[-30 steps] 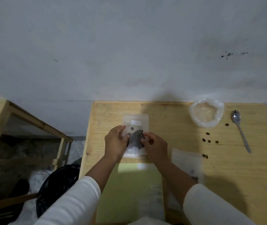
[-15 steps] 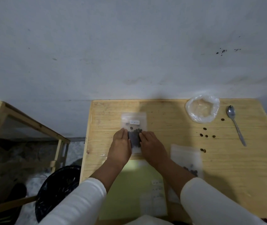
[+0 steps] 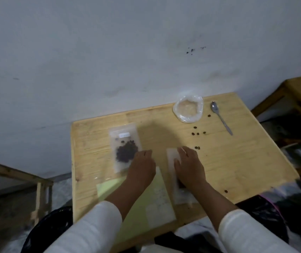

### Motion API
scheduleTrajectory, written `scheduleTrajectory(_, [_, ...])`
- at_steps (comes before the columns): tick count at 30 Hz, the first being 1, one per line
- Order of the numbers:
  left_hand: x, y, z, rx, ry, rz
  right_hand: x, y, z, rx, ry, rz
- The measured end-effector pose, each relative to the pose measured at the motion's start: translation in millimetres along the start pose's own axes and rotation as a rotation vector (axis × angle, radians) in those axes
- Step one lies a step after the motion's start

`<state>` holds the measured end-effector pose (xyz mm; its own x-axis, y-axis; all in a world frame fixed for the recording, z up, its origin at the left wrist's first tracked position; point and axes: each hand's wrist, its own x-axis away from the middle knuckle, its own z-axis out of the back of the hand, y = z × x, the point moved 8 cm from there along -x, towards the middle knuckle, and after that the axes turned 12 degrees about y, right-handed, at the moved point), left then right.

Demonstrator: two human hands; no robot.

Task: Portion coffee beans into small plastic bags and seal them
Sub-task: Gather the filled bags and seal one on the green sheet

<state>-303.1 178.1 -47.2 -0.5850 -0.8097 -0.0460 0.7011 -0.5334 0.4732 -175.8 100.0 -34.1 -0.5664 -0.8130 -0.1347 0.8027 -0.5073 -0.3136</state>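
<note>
A small clear bag of coffee beans [image 3: 125, 148] with a white label lies flat on the wooden table [image 3: 237, 161] at the left. My left hand [image 3: 141, 168] hovers just right of it, fingers relaxed, holding nothing. My right hand [image 3: 189, 166] rests flat on a second small plastic bag [image 3: 171, 157], which holds a few beans partly hidden under my wrist. Several loose beans [image 3: 198, 133] are scattered to the right. A large open plastic bag [image 3: 188, 108] sits at the back, with a metal spoon [image 3: 221, 119] beside it.
A pale green sheet [image 3: 146, 198] with small labels lies at the table's near edge under my forearms. Black bin bags stand at the lower left [image 3: 45, 229] and lower right. Wooden frames flank the table on both sides.
Both hands have left the filled bag; my left hand drew back to its right, and my right hand moved over onto the second bag. The camera view swung to the right.
</note>
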Motion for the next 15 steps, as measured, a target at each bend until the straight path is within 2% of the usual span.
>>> scheduleTrajectory(3, [10.9, 26.2, -27.5, 0.072, -0.108, -0.018, 25.3, 50.9, 6.1, 0.06, -0.062, -0.183])
scheduleTrajectory(8, [29.3, 55.1, -58.0, 0.156, -0.258, 0.024, 46.9, 79.9, 2.1, -0.027, -0.088, -0.25])
scheduleTrajectory(15, [32.9, 62.4, -55.4, 0.242, -0.204, 0.099, 48.5, 82.6, 10.0, -0.084, 0.021, -0.291])
